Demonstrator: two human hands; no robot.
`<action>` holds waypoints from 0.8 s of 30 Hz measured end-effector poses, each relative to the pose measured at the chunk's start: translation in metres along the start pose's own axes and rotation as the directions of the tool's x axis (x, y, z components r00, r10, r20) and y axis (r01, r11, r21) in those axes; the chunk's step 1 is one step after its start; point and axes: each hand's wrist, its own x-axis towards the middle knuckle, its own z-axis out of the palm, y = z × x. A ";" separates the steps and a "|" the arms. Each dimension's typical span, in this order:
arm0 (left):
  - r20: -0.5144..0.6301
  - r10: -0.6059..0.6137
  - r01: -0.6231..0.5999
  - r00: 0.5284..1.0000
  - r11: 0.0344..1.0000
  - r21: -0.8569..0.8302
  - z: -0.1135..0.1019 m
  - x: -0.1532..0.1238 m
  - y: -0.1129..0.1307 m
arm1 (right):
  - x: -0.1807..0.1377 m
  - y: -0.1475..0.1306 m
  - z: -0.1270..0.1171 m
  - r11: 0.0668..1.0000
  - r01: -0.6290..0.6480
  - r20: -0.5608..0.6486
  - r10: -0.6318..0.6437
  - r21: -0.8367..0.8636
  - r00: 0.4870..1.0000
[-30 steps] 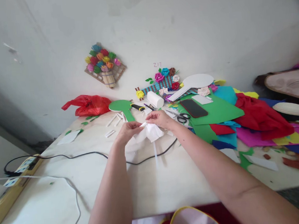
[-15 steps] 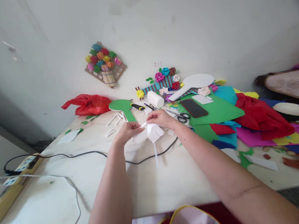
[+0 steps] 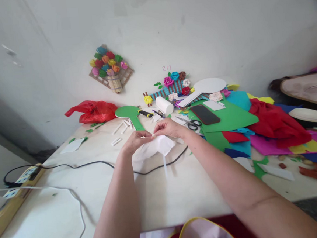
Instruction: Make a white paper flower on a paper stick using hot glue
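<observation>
My left hand [image 3: 137,140] and my right hand [image 3: 168,127] meet over the table, fingertips almost touching. Both pinch the upper edge of a thin white sheet [image 3: 164,143], paper or plastic, too blurred to tell. It hangs crumpled below the fingers, and a narrow pale strip [image 3: 165,162] trails down from it. Just beyond my left hand is the handle of a green paddle-shaped cutout [image 3: 130,114]. Black-handled scissors [image 3: 194,124] lie beside my right wrist. Several short white rolls [image 3: 126,125] lie left of the green handle.
Behind my hands are a yellow-black cutter [image 3: 146,113] and a white cylinder [image 3: 164,105]. A phone [image 3: 205,114] rests on green sheets, with coloured paper [image 3: 278,123] heaped rightward. A black cable [image 3: 149,172] crosses the table from a power strip [image 3: 18,194]. A red bag [image 3: 96,111] sits back left.
My hands have come closer together, the right one moving slightly left. The white rolled edge that showed between them is now covered by the fingers, and the sheet's folds have shifted.
</observation>
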 end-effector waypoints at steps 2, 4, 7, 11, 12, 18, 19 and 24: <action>-0.007 -0.044 0.044 0.999 0.999 0.023 0.002 0.002 -0.002 | 0.000 0.001 0.001 1.000 -0.009 0.034 0.009 -0.016 0.999; 0.007 -0.077 0.076 0.997 0.996 0.042 0.003 0.003 -0.004 | 0.001 0.002 0.001 0.999 -0.019 0.057 0.021 -0.027 0.998; 0.035 -0.077 0.075 0.996 0.996 0.039 0.004 0.003 -0.004 | 0.002 0.004 0.002 0.999 -0.019 0.062 0.021 -0.032 0.998; 0.036 -0.079 0.080 0.996 0.996 -0.029 0.005 0.001 0.001 | 0.002 0.003 0.000 1.000 -0.028 0.033 0.027 0.013 0.999; 0.034 -0.081 0.083 0.996 0.995 -0.048 0.005 0.001 0.002 | 0.001 0.002 -0.001 0.998 -0.054 0.017 0.054 0.037 0.998; -0.039 -0.069 0.064 0.997 0.991 -0.115 0.003 0.002 -0.003 | -0.002 -0.007 -0.004 0.971 -0.209 -0.085 0.219 0.114 0.972; -0.045 -0.071 0.065 0.996 0.990 -0.125 0.003 0.003 -0.004 | -0.002 -0.007 -0.003 0.977 -0.197 -0.082 0.204 0.082 0.976; -0.070 -0.081 0.072 0.994 0.990 -0.125 0.006 0.003 -0.003 | 0.001 -0.001 0.003 0.994 -0.108 -0.085 0.105 -0.030 0.991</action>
